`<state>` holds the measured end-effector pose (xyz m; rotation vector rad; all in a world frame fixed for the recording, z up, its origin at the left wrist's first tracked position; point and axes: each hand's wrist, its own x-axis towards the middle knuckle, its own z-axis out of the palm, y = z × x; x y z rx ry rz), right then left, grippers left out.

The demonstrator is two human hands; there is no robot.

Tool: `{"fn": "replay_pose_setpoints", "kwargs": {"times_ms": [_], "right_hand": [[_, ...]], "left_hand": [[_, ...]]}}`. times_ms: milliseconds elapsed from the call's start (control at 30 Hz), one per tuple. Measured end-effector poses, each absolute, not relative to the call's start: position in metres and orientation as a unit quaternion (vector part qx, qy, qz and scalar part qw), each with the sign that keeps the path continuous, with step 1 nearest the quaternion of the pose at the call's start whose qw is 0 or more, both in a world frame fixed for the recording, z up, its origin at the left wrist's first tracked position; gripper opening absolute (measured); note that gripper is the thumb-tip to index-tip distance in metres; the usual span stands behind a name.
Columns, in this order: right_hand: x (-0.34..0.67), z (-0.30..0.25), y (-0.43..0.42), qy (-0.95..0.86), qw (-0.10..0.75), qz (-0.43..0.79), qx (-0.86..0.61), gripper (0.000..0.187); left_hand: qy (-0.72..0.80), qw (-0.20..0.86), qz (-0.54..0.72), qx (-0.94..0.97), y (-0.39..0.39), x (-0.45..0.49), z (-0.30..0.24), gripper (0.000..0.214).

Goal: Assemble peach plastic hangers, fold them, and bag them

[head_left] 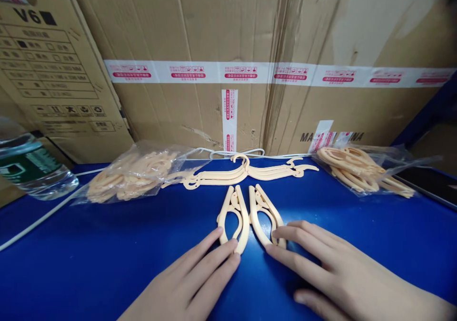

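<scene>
Two cream plastic hanger pieces lie side by side on the blue table (89, 254). My left hand (193, 280) lies flat with fingers stretched out, its fingertips touching the near end of the left piece (233, 216). My right hand (332, 273) also lies flat and open, fingertips resting on the near end of the right piece (266, 216). Behind them lies a small stack of assembled cream hangers (246, 172), spread wide with a hook at the middle.
A clear bag of cream hanger parts (132, 176) sits at the left, another bag (360, 169) at the right. A water bottle (30, 169) lies far left, beside a white cord (39, 218). Taped cardboard boxes (250, 50) wall off the back.
</scene>
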<state>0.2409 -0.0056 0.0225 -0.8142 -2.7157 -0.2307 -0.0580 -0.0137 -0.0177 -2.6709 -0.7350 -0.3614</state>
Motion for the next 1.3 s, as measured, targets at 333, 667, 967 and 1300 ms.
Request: {"fn": "replay_pose_setpoints", "kwargs": {"times_ms": [333,667,967,1300], "right_hand": [[0.2416,0.0209,-0.0055,-0.946,0.134,-0.105,-0.276,0.042],[0.2442,0.0184,-0.0040,-0.946,0.114,-0.141,-0.268,0.050],[0.2395,0.0177,0.0005,-0.950,0.081,-0.178,-0.241,0.056],[0.2397,0.0171,0.0003,-0.948,0.084,-0.196,-0.237,0.058]], "left_hand": [[-0.250,0.167,-0.167,-0.939,-0.0106,-0.0563,-0.0180,0.039],[-0.259,0.151,-0.173,-0.938,-0.0102,-0.0607,-0.0242,0.038],[-0.269,0.135,-0.146,-0.942,-0.0135,-0.0614,-0.0242,0.043],[-0.273,0.115,-0.151,-0.943,-0.0126,-0.0613,-0.0227,0.044]]}}
